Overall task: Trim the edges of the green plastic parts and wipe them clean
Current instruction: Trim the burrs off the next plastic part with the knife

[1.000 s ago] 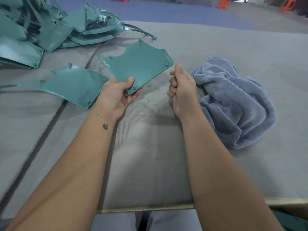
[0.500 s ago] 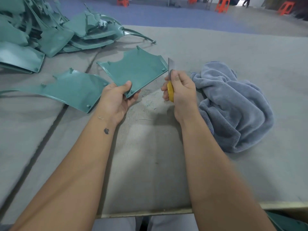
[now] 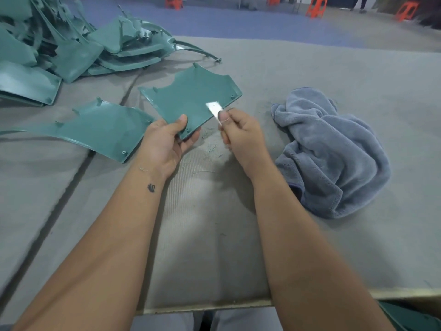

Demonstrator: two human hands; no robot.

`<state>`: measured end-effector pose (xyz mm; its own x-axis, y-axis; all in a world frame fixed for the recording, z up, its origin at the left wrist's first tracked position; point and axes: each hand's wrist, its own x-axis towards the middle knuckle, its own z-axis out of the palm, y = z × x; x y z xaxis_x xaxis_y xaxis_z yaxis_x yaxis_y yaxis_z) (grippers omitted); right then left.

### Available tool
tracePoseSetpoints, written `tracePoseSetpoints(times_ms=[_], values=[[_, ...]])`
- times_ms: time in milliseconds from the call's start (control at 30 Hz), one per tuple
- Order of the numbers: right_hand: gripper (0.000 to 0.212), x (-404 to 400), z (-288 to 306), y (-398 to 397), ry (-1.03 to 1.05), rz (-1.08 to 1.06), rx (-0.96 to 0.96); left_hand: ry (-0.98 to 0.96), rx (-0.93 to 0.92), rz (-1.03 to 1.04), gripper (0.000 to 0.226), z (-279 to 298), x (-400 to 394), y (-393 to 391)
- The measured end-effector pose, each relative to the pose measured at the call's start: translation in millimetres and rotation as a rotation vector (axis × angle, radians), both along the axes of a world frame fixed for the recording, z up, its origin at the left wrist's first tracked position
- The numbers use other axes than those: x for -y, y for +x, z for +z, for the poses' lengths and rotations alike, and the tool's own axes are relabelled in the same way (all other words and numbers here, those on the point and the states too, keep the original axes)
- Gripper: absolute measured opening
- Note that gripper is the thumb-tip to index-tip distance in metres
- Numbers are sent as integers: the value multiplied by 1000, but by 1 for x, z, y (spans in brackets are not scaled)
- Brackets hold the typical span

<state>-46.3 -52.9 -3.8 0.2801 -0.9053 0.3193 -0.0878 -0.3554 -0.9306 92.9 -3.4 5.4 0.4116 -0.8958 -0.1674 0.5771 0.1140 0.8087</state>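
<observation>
Half a second ago the right hand [image 3: 241, 130] held its thin silver blade with a yellow grip [image 3: 214, 110] upright, just off the right corner of the flat green plastic panel [image 3: 191, 101]. Now the blade is tipped leftward and laid against the panel's near right edge, pinched between thumb and fingers. The left hand [image 3: 164, 139] has kept its clamp on the panel's near corner, thumb on top and fingers beneath, holding the piece tilted above the grey felt-covered desk [image 3: 334, 247]. I judge that trimming of this edge is starting; wiping has not begun, since the crumpled blue-grey towel [image 3: 334, 149] lies untouched to the right.

A second curved green panel [image 3: 95, 130] lies flat to the left, and a heap of green plastic parts [image 3: 71, 51] sits at the far left, cut off by the frame.

The yellow grip is now hidden inside the fist. Whether the blade's edge actually bites the plastic cannot be made out. Fine green shavings [image 3: 210, 149] speckle the desk below the hands.
</observation>
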Motion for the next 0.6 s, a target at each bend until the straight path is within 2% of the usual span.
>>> tracePoseSetpoints(times_ms=[67,100,133,167,200,233,267,300,367,433,533,600], values=[[32,0,3,-3,47,-222,99,-34,-23,34,10,0,0,1],[30,0,5,-6,45,-374,82,-63,-35,51,9,1,0,1],[26,2,5,-8,26,-495,9,-98,-45,62,9,2,-1,2],[19,3,5,-11,0,-557,-152,-131,-51,66,10,3,-1,2],[13,4,5,-12,-31,-566,-397,-157,-50,63,10,4,-2,1],[29,3,4,-12,-77,-523,-648,-175,-40,56,11,5,-2,1],[50,2,0,-9,-129,-460,-815,-187,-22,46,12,6,-3,0],[64,0,-1,-5,-175,-406,-877,-196,-2,32,13,7,-4,-1],[70,-6,2,3,-242,-357,-843,-208,24,-5,14,8,-6,-4],[62,-6,7,2,-248,-372,-830,-202,34,-26,14,10,-7,-5],[35,1,23,-9,-275,-418,-951,-172,29,-22,15,10,-8,-5],[31,6,38,-20,-283,-432,-970,-149,23,-24,17,10,-8,-4]])
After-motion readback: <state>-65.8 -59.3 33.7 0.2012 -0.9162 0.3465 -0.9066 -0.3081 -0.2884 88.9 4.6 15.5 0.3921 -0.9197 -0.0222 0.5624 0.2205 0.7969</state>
